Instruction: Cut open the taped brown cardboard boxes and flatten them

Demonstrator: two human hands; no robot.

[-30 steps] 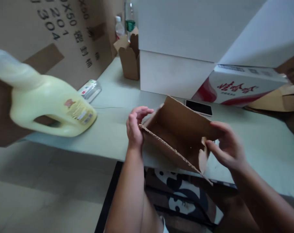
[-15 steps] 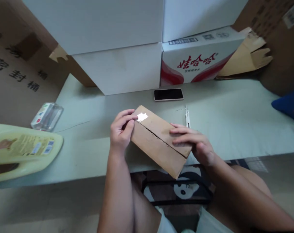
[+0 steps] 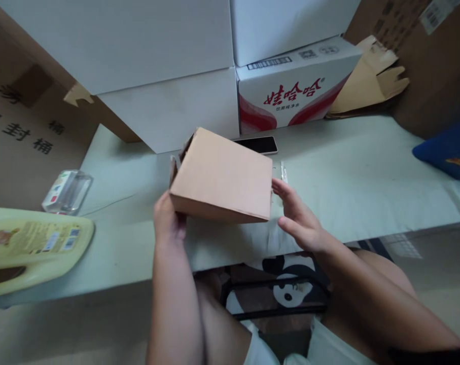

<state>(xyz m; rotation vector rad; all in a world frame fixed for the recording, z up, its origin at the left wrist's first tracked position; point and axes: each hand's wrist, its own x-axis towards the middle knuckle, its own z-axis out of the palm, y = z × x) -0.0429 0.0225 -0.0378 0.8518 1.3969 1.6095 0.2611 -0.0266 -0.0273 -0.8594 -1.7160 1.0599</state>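
Observation:
A brown cardboard box is tilted above the pale green tabletop, a broad plain face turned up and flaps standing loose at its left end. My left hand grips the lower left corner; its fingertips are hidden behind and under the box. Just off the right end is my right hand, open, thumb and fingers apart, fingertips close to the box edge. Beyond the box a dark-screened phone lies partly covered. A slim light-coloured cutter-like tool lies behind my right fingertips.
White cartons and a red-and-white carton line the back. On the left stand a clear plastic container and a yellow bottle lying on its side. Folded cardboard and a blue object are at right. The table's front edge is near my legs.
The box has been turned over, from its slit, taped side to a plain broad face, and raised slightly leftward. My right hand has come off its top; my left hand still holds it.

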